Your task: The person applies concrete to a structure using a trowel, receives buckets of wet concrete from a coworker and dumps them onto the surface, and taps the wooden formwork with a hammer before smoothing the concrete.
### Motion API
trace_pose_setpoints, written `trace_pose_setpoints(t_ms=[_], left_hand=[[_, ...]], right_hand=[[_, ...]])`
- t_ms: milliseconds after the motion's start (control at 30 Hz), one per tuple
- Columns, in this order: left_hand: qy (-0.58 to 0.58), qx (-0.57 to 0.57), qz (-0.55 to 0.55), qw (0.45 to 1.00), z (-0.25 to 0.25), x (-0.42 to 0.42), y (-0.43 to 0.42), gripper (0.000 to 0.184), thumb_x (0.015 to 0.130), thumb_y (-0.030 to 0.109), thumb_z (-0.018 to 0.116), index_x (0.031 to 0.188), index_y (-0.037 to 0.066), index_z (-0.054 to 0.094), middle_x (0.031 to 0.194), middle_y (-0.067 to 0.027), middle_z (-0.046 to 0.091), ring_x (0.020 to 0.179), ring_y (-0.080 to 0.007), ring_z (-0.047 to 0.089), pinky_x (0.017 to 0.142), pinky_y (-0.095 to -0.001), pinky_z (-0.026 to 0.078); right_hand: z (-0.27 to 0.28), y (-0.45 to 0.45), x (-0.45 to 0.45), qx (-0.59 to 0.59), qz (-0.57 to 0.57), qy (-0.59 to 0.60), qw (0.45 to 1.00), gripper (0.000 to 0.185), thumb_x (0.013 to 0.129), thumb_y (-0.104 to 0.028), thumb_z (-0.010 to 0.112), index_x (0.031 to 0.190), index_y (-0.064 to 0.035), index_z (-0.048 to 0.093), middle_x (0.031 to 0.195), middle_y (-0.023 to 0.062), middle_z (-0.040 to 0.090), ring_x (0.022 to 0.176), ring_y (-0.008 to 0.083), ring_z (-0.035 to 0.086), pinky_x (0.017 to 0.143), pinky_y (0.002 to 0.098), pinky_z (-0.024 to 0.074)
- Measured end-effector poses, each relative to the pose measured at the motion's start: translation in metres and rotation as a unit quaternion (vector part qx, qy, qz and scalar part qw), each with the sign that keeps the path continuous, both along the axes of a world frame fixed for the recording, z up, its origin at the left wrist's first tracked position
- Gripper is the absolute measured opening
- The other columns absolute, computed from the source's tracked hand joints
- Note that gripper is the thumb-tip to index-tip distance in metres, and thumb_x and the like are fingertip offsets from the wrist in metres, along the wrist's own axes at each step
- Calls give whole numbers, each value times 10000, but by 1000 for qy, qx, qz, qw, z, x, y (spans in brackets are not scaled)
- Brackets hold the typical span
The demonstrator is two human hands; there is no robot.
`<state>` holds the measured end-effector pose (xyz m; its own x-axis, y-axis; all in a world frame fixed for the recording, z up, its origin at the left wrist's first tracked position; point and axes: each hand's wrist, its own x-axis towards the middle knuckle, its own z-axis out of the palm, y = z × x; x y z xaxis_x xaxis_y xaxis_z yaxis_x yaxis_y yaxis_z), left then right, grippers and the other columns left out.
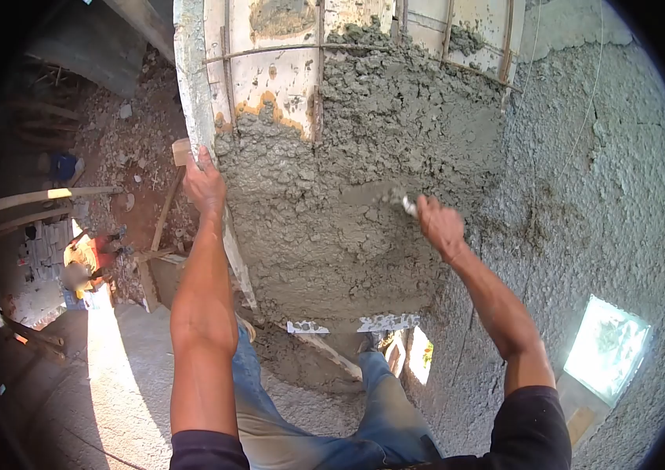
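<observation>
In my right hand [440, 225] is the pale handle of a trowel [370, 193], my fingers closed around it. The trowel's blade lies against rough wet mortar [332, 235] spread over the wall and is coated in the same grey. My left hand [205, 186] is closed on the edge of a long mortar-stained board [191, 78] running along the wall's left side. A small wooden block [182, 151] sticks out beside my left fingers. Above the mortar, thin rods [270, 50] cross a pale panel [266, 78] that is partly bare.
A rough grey wall [583, 180] curves away on the right, with a bright glass block [608, 348] low in it. Down on the left, another person [86, 262] is among rubble [125, 149] and timber poles [43, 200]. My legs [383, 399] are below.
</observation>
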<state>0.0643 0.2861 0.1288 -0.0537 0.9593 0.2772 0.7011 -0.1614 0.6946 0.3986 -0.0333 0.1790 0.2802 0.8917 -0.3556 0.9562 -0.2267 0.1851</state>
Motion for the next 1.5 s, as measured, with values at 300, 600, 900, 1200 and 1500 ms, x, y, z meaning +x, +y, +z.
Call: trace_pose_setpoints(t_ms=[300, 600, 900, 1200, 1500], left_hand=[[-18, -37, -5, 999, 11, 1, -1, 497, 976, 446, 436, 1046, -12, 618, 891, -263, 653, 840, -470, 611, 728, -507, 461], [-24, 5, -17, 1000, 14, 9, -4, 514, 981, 457, 419, 1040, -16, 611, 862, -275, 644, 821, -476, 604, 717, -512, 453], [-34, 29, -9, 999, 23, 14, -10, 539, 983, 470, 404, 1074, -20, 610, 862, -279, 649, 833, -478, 609, 718, -508, 453], [-1, 30, -21, 999, 18, 9, -14, 537, 987, 474, 394, 1128, -3, 596, 894, -285, 650, 847, -488, 602, 736, -516, 447], [2, -22, -29, 999, 18, 9, -9, 527, 991, 469, 395, 1279, 42, 506, 940, -273, 658, 889, -465, 620, 752, -495, 457]], right_hand=[[158, 202, 89, 134, -215, 152, 955, 229, 924, -165, 524, 830, 43, 542, 573, 57, 520, 424, 165, 454, 355, 325, 381], [-5, 14, -19, -16, -292, 253, 922, 226, 774, -138, 627, 855, 67, 678, 822, 316, 647, 822, 467, 647, 726, 474, 528], [-46, -81, 4, -94, -107, 17, 990, 154, 849, -99, 536, 959, -22, 612, 873, 237, 675, 743, 352, 701, 647, 465, 572], [104, 51, 195, 108, -128, -120, 979, 186, 884, -166, 534, 900, 6, 604, 690, 208, 636, 616, 361, 654, 538, 504, 499], [-70, -122, 38, 58, -509, 228, 828, 319, 716, -170, 613, 798, 138, 628, 735, 265, 654, 723, 320, 689, 616, 431, 489]])
